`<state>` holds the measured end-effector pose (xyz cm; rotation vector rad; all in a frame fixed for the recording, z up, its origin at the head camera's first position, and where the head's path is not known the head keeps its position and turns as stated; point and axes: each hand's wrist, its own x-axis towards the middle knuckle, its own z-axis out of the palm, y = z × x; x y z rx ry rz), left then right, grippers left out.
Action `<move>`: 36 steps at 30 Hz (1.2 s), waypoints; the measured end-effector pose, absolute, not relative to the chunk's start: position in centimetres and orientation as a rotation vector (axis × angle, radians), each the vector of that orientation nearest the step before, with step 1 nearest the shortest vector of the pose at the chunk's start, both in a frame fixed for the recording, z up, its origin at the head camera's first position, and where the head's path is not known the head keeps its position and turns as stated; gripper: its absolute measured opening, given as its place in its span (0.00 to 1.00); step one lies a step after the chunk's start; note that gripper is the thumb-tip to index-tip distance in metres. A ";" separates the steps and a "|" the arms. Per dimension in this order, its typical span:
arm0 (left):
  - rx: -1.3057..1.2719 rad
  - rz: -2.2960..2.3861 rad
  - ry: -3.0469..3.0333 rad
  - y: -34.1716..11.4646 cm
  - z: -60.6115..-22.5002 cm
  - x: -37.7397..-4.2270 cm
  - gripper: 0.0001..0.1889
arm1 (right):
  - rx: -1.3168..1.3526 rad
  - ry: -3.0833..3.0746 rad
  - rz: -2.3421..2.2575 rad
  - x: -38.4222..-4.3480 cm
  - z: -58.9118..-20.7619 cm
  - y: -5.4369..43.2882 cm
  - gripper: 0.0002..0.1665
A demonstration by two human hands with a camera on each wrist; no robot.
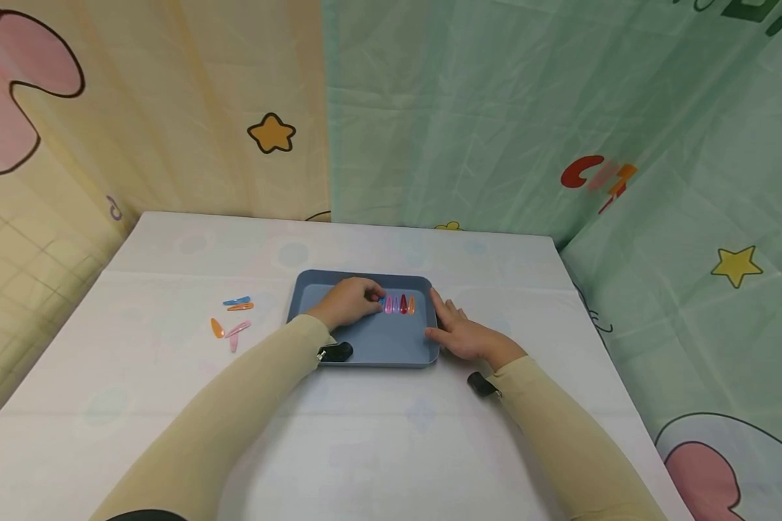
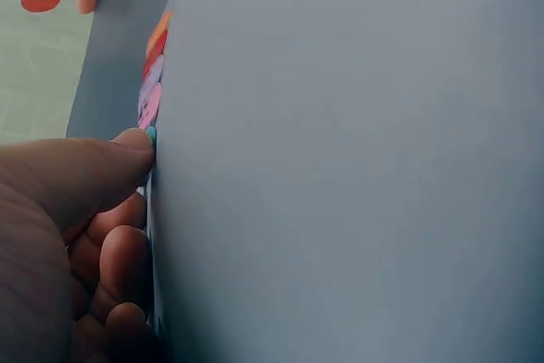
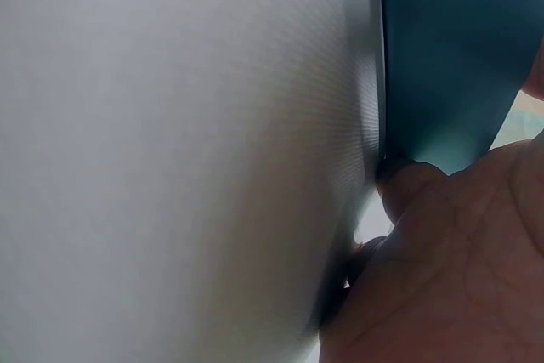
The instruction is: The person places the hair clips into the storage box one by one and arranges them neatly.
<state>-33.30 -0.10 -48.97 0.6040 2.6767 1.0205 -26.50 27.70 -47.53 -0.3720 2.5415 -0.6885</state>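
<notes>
A blue-grey tray (image 1: pixel 384 346) lies on the table. Over its inside, my left hand (image 1: pixel 352 299) pinches a blue hair clip (image 2: pixel 152 134) between thumb and fingers, mostly covered by them. To the right of that clip, side by side in the tray, lie a pink clip (image 1: pixel 388 304), a purple clip (image 1: pixel 395 304), a red clip (image 1: pixel 403 304) and an orange clip (image 1: pixel 412 305). My right hand (image 1: pixel 465 336) rests against the tray's right rim with fingers extended, thumb over the edge.
Left of the tray, several loose clips lie on the white-covered table (image 1: pixel 391 449): a blue clip (image 1: pixel 237 301) beside an orange one, another orange clip (image 1: pixel 217 328), and two pink clips (image 1: pixel 239 328) touching. Printed curtains (image 1: pixel 443 108) hang behind and at both sides.
</notes>
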 end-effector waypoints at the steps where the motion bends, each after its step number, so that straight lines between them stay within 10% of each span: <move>1: 0.605 1.017 2.681 -0.1 -49.0 -33.3 0.15 | -0.372 2.544 -0.687 -26.5 -47.5 27.7 0.53; 36: 0.615 1.013 2.691 -0.2 -49.6 -33.1 0.18 | -0.352 2.543 -0.714 -26.3 -47.6 27.6 0.53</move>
